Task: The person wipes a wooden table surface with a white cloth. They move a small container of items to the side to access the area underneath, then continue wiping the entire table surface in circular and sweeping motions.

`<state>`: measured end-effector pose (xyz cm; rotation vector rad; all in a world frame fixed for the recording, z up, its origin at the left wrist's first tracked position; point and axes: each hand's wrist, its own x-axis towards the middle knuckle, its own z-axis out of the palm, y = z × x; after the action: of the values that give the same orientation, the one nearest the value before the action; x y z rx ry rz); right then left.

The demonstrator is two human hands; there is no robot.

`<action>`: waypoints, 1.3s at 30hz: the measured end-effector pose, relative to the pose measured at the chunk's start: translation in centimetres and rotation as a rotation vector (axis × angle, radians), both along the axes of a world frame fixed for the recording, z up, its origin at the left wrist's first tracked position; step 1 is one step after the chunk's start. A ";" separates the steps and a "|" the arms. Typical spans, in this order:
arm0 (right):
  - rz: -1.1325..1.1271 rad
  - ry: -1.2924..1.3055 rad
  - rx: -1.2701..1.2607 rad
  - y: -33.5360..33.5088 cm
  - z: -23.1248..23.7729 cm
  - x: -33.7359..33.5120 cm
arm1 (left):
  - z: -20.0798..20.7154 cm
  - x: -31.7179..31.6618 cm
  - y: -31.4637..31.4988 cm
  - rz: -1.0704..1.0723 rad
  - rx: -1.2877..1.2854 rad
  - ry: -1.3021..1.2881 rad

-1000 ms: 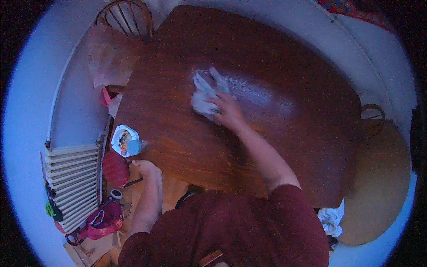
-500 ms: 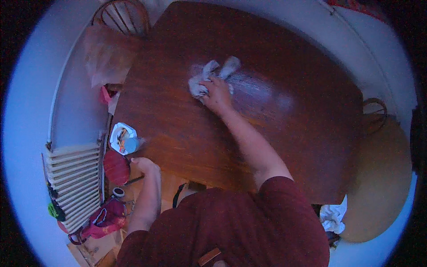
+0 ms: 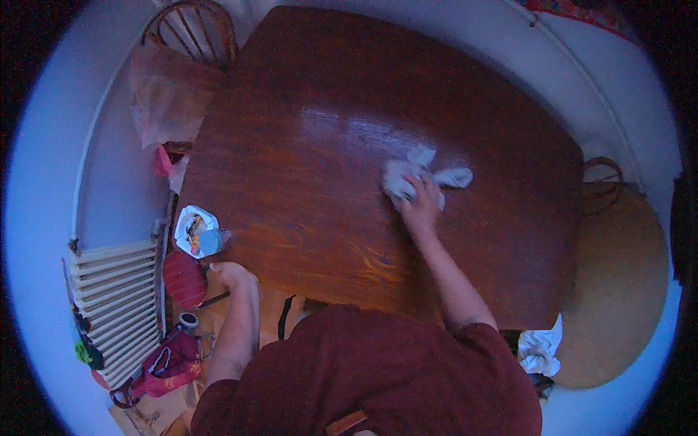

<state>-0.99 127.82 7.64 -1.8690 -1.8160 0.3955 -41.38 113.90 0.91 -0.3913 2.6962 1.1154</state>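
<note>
On the large brown wooden table [image 3: 291, 196], a crumpled whitish cloth [image 3: 398, 180] is pressed down under my right hand [image 3: 422, 209]. Its fingers close over the cloth, and loose ends of it stick out beyond them. A shiny wet-looking streak [image 3: 363, 134] runs across the wood behind and left of the cloth. My left hand [image 3: 236, 276] is by the table's near left corner, its fingers curled and partly hidden. Just beyond it are a white angular dish [image 3: 186, 218] with small orange and brown bits in it and a light blue cup-like object [image 3: 210, 243].
A red round seat [image 3: 185, 280] stands beside the left corner, with a ribbed radiator [image 3: 116, 305] along the wall. Pinkish-red bags [image 3: 171, 367] lie on the floor. Wooden chairs [image 3: 190, 29] are at the far left and right. A tan rounded board [image 3: 618, 291] leans at right.
My right hand has slid the cloth to the right and nearer to me across the table. More of the shiny streak shows behind it. My left hand stays by the corner.
</note>
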 end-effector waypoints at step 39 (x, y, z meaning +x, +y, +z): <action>-0.206 0.115 0.080 0.6 -0.9 4.7 | 0.7 -0.7 0.4 -0.046 0.060 0.012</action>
<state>3.74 128.45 6.76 -1.9140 -1.5249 0.3434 -42.07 114.31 1.61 -0.3124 2.6606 1.1859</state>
